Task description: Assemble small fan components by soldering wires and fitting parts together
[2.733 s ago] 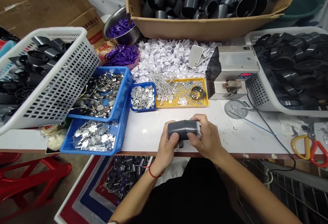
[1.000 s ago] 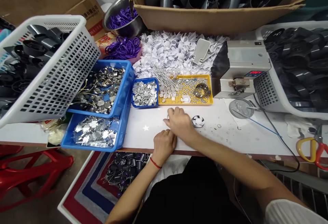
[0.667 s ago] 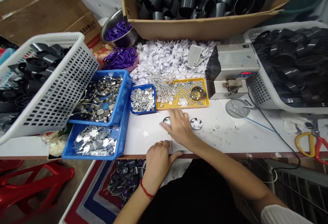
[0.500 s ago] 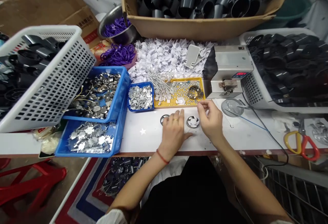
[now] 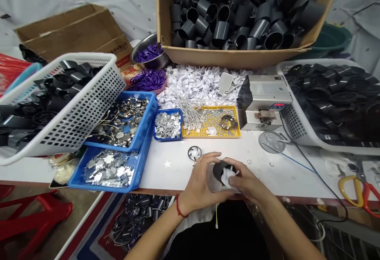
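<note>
Near the table's front edge, both my hands close around a dark cylindrical housing (image 5: 219,169). My left hand (image 5: 199,184) curls round its left side, with the fingers above and the thumb below. At the housing's open mouth, a white bladed fan wheel (image 5: 227,176) shows, and the thumb of my right hand (image 5: 247,180) presses on it while the fingers bend over the rim. How deep the wheel sits is hidden. A thin wire (image 5: 216,216) with a small plug dangles below. Just beyond my left fingers, a dark ring with white blades (image 5: 194,153) lies on the table.
Behind are a yellow tray (image 5: 190,134) of small metal parts and wires, a small blue tray (image 5: 168,138), and a metal machine (image 5: 265,93). Blue bins (image 5: 135,176) and a white basket (image 5: 97,105) stand left. Scissors (image 5: 358,190) lie right; a carton (image 5: 237,57) holds dark housings.
My hands have come together nearer the table's front edge and now hold the dark housing. One of two bladed rings is gone from its spot. The view has tilted up.
</note>
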Demonstrator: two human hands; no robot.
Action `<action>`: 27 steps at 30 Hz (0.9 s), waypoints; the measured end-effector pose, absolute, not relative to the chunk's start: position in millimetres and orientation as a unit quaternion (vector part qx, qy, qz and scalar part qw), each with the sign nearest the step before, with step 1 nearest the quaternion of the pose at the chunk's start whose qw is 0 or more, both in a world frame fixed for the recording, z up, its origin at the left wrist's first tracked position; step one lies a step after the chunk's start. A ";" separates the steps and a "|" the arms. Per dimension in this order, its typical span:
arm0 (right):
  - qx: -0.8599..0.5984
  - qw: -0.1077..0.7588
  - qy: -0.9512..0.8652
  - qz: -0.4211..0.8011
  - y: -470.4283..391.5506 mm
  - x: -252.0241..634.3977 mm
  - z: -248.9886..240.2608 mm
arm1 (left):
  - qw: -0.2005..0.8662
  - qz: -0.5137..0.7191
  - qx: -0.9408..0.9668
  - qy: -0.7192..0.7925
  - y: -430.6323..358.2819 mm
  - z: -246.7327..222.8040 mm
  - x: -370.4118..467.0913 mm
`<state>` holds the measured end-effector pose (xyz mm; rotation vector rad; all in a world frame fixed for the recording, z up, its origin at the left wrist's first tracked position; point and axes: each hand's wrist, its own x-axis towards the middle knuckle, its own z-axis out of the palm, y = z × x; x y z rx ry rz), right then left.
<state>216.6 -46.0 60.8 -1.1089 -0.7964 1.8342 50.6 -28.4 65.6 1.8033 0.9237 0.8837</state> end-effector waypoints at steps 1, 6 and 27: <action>-0.428 0.414 -0.321 0.736 -47.1 213.1 67.3 | 0.534 0.370 0.673 0.354 -30.0 67.0 48.7; -0.441 0.470 -0.337 0.687 -57.7 191.1 85.3 | 0.648 0.460 0.517 0.320 -36.3 69.9 59.1; -0.453 0.498 -0.229 0.703 -49.9 179.7 62.7 | 0.608 0.421 0.550 0.388 -27.7 61.5 57.2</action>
